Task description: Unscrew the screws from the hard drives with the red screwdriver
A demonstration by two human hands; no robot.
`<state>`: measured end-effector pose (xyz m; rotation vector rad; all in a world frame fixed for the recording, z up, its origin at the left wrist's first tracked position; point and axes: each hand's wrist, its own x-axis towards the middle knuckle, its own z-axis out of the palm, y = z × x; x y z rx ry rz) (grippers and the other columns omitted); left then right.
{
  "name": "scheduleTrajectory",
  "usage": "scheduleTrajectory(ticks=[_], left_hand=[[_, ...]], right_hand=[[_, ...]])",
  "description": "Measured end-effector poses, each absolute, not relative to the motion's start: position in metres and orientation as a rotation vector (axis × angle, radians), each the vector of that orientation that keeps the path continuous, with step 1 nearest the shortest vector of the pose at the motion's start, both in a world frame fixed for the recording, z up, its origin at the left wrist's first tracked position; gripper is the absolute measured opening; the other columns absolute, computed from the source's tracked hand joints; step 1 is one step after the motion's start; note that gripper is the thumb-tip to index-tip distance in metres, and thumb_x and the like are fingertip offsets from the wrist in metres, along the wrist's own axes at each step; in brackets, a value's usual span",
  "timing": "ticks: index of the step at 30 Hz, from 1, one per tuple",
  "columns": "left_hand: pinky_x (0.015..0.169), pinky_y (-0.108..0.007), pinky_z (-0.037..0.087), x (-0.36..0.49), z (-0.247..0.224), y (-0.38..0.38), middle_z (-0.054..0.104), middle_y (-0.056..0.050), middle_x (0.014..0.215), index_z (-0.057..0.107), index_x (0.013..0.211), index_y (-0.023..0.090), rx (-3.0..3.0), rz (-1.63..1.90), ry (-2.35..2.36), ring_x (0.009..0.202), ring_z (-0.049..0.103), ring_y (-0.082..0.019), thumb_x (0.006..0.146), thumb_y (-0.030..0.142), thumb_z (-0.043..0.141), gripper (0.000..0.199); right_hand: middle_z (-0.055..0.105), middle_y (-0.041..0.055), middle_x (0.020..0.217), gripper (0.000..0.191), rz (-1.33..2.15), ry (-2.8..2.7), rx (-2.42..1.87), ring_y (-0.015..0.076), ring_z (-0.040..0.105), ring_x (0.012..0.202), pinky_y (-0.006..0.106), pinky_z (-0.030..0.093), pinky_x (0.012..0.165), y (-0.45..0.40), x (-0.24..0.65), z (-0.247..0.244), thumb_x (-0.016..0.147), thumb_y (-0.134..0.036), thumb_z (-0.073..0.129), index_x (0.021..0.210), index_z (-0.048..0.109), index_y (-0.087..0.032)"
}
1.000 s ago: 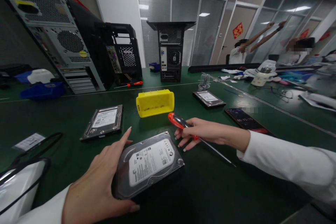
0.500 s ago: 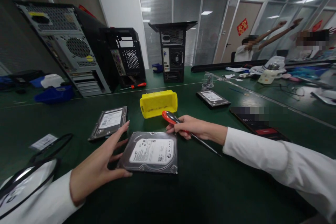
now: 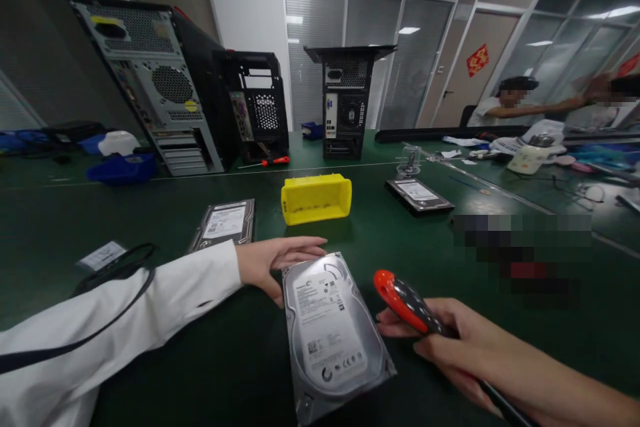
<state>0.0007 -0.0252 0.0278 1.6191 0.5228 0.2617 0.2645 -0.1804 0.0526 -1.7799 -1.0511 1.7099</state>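
A silver hard drive (image 3: 333,333) with a white label lies turned on the green table in front of me, its long side running toward me. My left hand (image 3: 280,263) is at its far left corner, fingers stretched along the far edge and thumb apart by the left side. In my right hand (image 3: 440,340) is a screwdriver (image 3: 407,303) with a red and black handle, its shaft pointing back under the wrist and partly hidden. The right fingertips reach to the drive's right edge; whether they press on it I cannot tell.
Behind the drive stands a yellow bin (image 3: 317,200). Other hard drives lie left (image 3: 225,220) and right (image 3: 419,195). Computer cases (image 3: 345,103) line the back, with a red-handled screwdriver (image 3: 275,161) before them. A lanyard badge (image 3: 103,256) lies left. A person (image 3: 507,107) sits far right.
The hard drive has turned and come nearer to me. My left hand has moved from its left side to the far corner. My right hand with the screwdriver has come nearer and rightward.
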Motion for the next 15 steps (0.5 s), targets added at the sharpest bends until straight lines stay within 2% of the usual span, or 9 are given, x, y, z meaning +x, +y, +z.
scheduleTrajectory(ticks=[2, 5, 7, 9, 11, 13, 14, 15], left_hand=[[0.104, -0.039, 0.031, 0.009, 0.029, -0.019, 0.052, -0.008, 0.131, 0.044, 0.126, 0.019, 1.612, 0.228, 0.474, 0.125, 0.043, -0.022, 0.043, 0.02, 0.077, 0.089], [0.104, -0.037, 0.032, 0.013, 0.033, -0.018, 0.053, -0.005, 0.13, 0.049, 0.122, 0.02, 1.662, 0.184, 0.493, 0.125, 0.044, -0.022, 0.042, 0.032, 0.077, 0.086], [0.107, -0.037, 0.028, 0.006, 0.035, -0.025, 0.049, -0.004, 0.134, 0.045, 0.127, 0.022, 1.777, 0.193, 0.566, 0.127, 0.04, -0.022, 0.039, 0.041, 0.078, 0.096], [0.111, -0.04, 0.018, -0.007, 0.032, -0.038, 0.037, -0.005, 0.143, 0.032, 0.137, 0.024, 1.995, 0.274, 0.697, 0.133, 0.028, -0.025, 0.036, 0.048, 0.08, 0.115], [0.11, -0.045, 0.014, -0.022, 0.02, -0.058, 0.018, -0.01, 0.15, 0.009, 0.144, 0.021, 2.108, 0.328, 0.805, 0.136, 0.019, -0.03, 0.029, 0.053, 0.081, 0.139], [0.109, -0.051, 0.015, -0.032, -0.001, -0.08, 0.011, -0.013, 0.15, -0.003, 0.144, 0.021, 2.18, 0.401, 0.955, 0.135, 0.017, -0.037, 0.023, 0.056, 0.082, 0.152], [0.108, -0.054, 0.013, -0.034, -0.013, -0.089, 0.014, -0.013, 0.15, -0.002, 0.145, 0.022, 2.198, 0.458, 1.064, 0.134, 0.017, -0.039, 0.027, 0.058, 0.081, 0.148], [0.108, -0.055, 0.014, -0.033, -0.025, -0.097, 0.018, -0.011, 0.149, 0.001, 0.145, 0.024, 2.18, 0.524, 1.176, 0.134, 0.019, -0.037, 0.044, 0.058, 0.076, 0.13]], right_hand=[[0.062, 0.0016, 0.077, 0.04, 1.684, -1.028, -1.858, -0.0006, 0.04, 0.039, 0.011, 0.03, 0.037, -0.19, 0.263, 0.05, 0.07, -0.024, 0.061, 0.11, 0.058, -0.019], [0.056, -0.0019, 0.062, 0.04, 1.675, -1.028, -1.931, -0.001, 0.034, 0.035, 0.011, 0.024, 0.034, -0.194, 0.259, 0.047, 0.07, -0.029, 0.063, 0.109, 0.059, -0.018], [0.056, -0.002, 0.064, 0.039, 1.671, -1.048, -1.898, -0.0014, 0.032, 0.035, 0.011, 0.022, 0.034, -0.192, 0.257, 0.045, 0.068, -0.032, 0.065, 0.105, 0.06, -0.018], [0.062, 0.0017, 0.078, 0.041, 1.65, -1.121, -1.836, 0.0008, 0.041, 0.041, 0.012, 0.031, 0.038, -0.19, 0.256, 0.043, 0.063, -0.03, 0.069, 0.101, 0.06, -0.018], [0.064, 0.0045, 0.093, 0.048, 1.626, -1.236, -1.796, 0.0086, 0.058, 0.062, 0.016, 0.047, 0.055, -0.188, 0.257, 0.041, 0.056, -0.022, 0.073, 0.103, 0.061, -0.019], [0.064, 0.0046, 0.1, 0.06, 1.581, -1.335, -1.772, 0.0175, 0.062, 0.088, 0.022, 0.05, 0.079, -0.187, 0.258, 0.038, 0.051, -0.016, 0.074, 0.109, 0.059, -0.022], [0.064, 0.0043, 0.101, 0.063, 1.554, -1.377, -1.754, 0.0202, 0.061, 0.094, 0.025, 0.048, 0.086, -0.186, 0.258, 0.035, 0.05, -0.016, 0.075, 0.111, 0.059, -0.023], [0.064, 0.0038, 0.102, 0.064, 1.527, -1.422, -1.729, 0.0221, 0.061, 0.097, 0.027, 0.047, 0.089, -0.185, 0.258, 0.033, 0.05, -0.017, 0.076, 0.111, 0.06, -0.026]])
